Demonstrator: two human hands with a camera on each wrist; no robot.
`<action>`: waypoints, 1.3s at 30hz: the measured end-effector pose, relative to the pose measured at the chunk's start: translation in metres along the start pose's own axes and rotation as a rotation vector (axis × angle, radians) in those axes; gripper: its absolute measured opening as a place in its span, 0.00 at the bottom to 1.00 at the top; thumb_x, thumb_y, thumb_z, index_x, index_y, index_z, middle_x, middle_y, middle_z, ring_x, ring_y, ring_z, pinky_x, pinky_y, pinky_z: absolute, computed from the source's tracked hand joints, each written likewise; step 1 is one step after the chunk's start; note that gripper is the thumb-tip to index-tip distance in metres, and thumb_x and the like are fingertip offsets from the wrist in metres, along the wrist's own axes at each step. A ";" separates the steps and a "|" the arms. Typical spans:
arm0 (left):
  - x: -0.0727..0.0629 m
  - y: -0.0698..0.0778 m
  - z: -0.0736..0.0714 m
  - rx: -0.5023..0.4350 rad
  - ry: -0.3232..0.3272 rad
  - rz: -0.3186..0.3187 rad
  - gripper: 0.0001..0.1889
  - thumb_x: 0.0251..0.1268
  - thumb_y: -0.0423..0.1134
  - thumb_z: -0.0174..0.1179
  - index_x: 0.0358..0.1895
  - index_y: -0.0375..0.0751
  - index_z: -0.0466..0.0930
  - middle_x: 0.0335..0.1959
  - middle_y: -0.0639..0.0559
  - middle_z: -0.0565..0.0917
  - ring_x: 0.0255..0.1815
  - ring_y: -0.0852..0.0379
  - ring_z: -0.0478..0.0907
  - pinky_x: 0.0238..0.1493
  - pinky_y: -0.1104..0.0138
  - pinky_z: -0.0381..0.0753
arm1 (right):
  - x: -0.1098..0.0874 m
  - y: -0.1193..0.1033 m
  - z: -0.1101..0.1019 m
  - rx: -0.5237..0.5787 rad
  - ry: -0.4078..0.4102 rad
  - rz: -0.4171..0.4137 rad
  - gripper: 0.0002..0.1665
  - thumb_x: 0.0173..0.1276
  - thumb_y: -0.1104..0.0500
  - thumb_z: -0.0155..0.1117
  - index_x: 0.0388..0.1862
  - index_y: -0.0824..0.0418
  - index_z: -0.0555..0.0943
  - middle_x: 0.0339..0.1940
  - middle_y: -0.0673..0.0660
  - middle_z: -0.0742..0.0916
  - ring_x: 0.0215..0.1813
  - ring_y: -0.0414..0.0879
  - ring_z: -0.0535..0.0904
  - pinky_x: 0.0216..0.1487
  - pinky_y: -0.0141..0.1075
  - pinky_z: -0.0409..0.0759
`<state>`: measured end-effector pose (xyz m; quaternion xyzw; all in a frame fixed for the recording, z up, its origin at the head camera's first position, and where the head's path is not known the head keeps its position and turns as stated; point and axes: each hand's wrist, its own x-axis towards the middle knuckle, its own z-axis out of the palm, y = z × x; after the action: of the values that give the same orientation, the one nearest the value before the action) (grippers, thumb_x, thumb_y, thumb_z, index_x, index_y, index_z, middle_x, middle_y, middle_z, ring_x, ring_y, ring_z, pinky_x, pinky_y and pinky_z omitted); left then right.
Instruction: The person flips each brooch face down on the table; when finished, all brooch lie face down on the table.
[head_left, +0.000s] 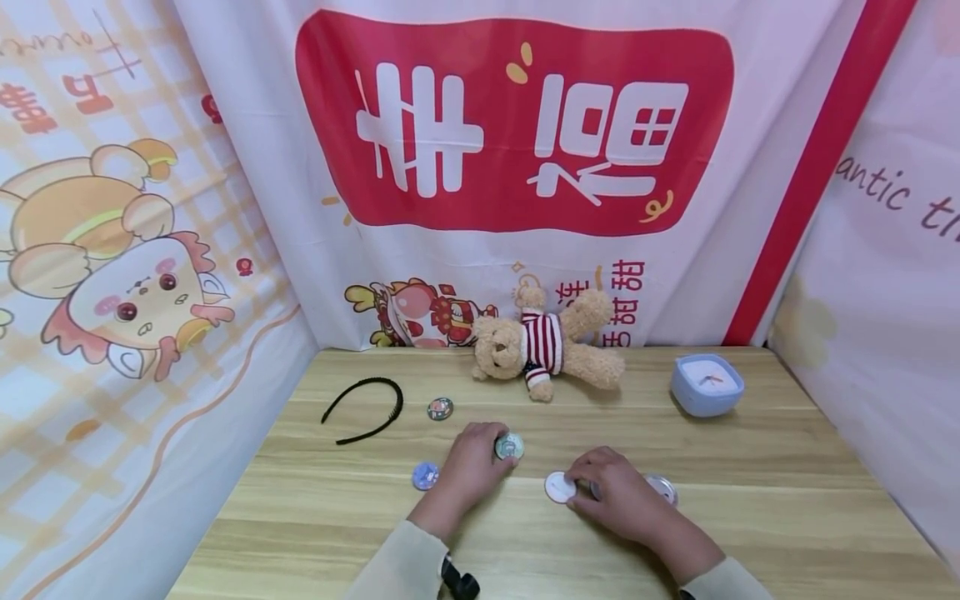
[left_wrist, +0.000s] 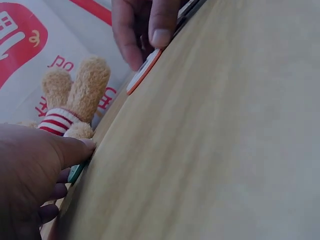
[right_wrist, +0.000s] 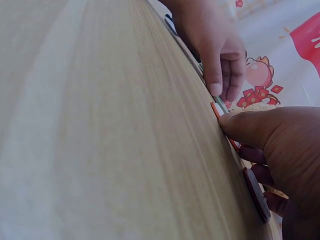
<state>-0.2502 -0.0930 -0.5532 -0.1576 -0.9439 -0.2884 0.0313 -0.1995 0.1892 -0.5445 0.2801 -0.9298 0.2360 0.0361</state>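
Note:
My left hand (head_left: 472,461) pinches a round green badge (head_left: 509,446) at its edges, low over the wooden table; its thumb shows along the rim in the left wrist view. To the right, my right hand (head_left: 621,498) holds a white round badge (head_left: 560,487) between thumb and fingers. That badge has an orange rim (left_wrist: 144,72) in the left wrist view. Under the right hand's curled fingers lies another badge (right_wrist: 256,195), partly hidden. A silvery round badge (head_left: 663,490) pokes out past the back of that hand. Beside the left wrist lies a blue-purple badge (head_left: 425,476).
A dark patterned badge (head_left: 440,408) lies near a black headband (head_left: 401,403) at the left. Against the back curtain, a teddy bear (head_left: 543,343) in a striped top lies on its side. A light-blue clock (head_left: 707,386) stands at the back right of the table (head_left: 787,508).

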 end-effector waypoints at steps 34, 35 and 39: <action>-0.047 -0.013 -0.014 -0.106 -0.108 0.173 0.17 0.69 0.48 0.76 0.59 0.57 0.90 0.63 0.63 0.88 0.69 0.56 0.80 0.77 0.51 0.78 | 0.005 -0.007 -0.001 0.078 0.028 0.054 0.18 0.68 0.50 0.82 0.55 0.48 0.91 0.55 0.42 0.89 0.62 0.45 0.82 0.68 0.52 0.84; -0.046 -0.014 -0.013 -0.109 -0.105 0.174 0.17 0.69 0.47 0.76 0.58 0.58 0.91 0.62 0.63 0.88 0.69 0.56 0.80 0.76 0.51 0.79 | 0.008 -0.010 -0.001 0.087 0.036 0.048 0.18 0.68 0.50 0.82 0.55 0.49 0.91 0.54 0.42 0.90 0.62 0.45 0.82 0.68 0.52 0.84; -0.046 -0.014 -0.013 -0.119 -0.111 0.177 0.17 0.68 0.47 0.76 0.58 0.58 0.90 0.62 0.63 0.88 0.69 0.56 0.80 0.76 0.51 0.79 | 0.021 -0.024 0.005 0.104 0.055 0.003 0.16 0.67 0.51 0.82 0.52 0.51 0.91 0.51 0.42 0.90 0.60 0.44 0.83 0.65 0.50 0.85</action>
<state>-0.2115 -0.1246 -0.5566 -0.2576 -0.9078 -0.3310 -0.0053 -0.2037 0.1594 -0.5344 0.2738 -0.9154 0.2914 0.0465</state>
